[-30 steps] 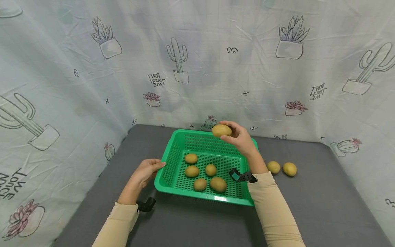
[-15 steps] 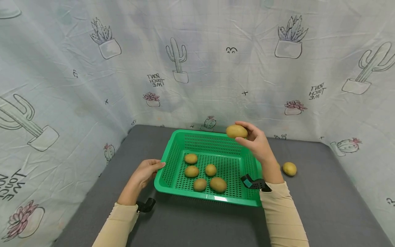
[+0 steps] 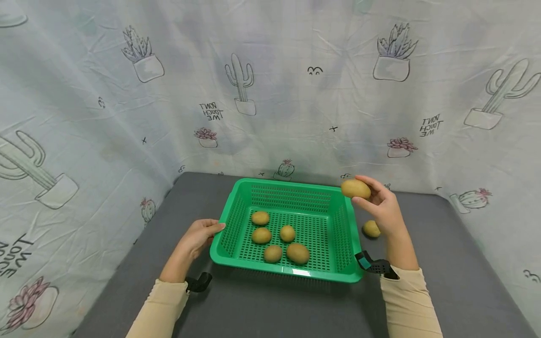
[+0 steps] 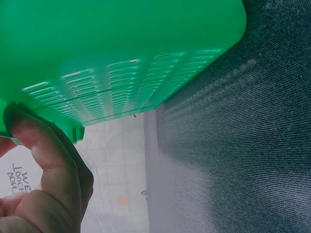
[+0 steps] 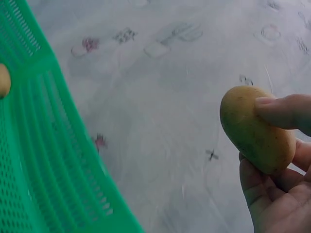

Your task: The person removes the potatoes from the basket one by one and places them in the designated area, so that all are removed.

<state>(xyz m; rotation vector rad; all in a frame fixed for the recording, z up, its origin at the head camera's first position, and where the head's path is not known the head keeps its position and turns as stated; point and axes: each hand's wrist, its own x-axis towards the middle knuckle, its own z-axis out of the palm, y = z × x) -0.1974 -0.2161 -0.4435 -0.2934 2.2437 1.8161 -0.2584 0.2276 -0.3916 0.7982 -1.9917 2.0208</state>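
A green plastic basket (image 3: 291, 272) stands on the grey table with several potatoes (image 3: 297, 253) on its slotted floor. My left hand (image 3: 199, 237) pinches the basket's left rim; in the left wrist view the fingers (image 4: 53, 170) curl at that rim. Above and just past the basket's right edge, my right hand (image 3: 382, 206) holds a potato (image 3: 356, 188) between thumb and fingers. The right wrist view shows this potato (image 5: 257, 128) gripped with the thumb on top, apart from the basket wall (image 5: 63, 145).
One potato (image 3: 371, 229) lies on the grey table (image 3: 456, 272) right of the basket, near my right wrist. My right forearm may hide more there. A patterned curtain (image 3: 287, 94) hangs behind the table and along both sides.
My right hand has moved right with the potato, from over the basket to just beyond its right edge. The left hand and the basket have stayed in place.
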